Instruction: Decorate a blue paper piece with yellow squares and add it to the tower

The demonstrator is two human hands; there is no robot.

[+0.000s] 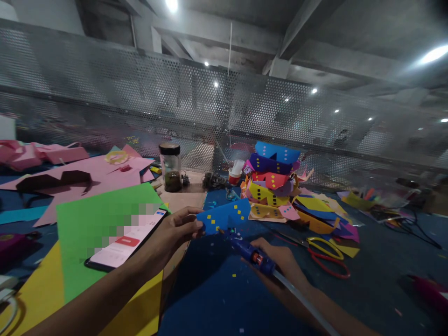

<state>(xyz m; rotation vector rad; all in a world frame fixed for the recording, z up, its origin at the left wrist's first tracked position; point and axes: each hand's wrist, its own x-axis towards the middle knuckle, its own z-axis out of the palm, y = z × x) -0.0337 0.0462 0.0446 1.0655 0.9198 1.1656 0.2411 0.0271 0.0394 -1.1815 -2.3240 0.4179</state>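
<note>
My left hand [174, 232] pinches the left edge of a blue folded paper piece [224, 215] dotted with small yellow squares, holding it just above the table. My right hand [282, 263] grips a blue glue gun [252, 254] with a clear glue stick trailing back along my forearm. The gun's nozzle touches the lower edge of the blue piece. Behind them stands a stack of finished folded paper pieces [271, 179] in blue, purple, red and yellow.
A phone [126, 242] lies on a green sheet [91, 228] over yellow paper [38, 294] at the left. Yellow- and red-handled scissors [325, 254] lie at the right. A glass jar [170, 167], pink sheets [105, 175] and paper scraps [325, 214] sit farther back, before a perforated metal wall [140, 93].
</note>
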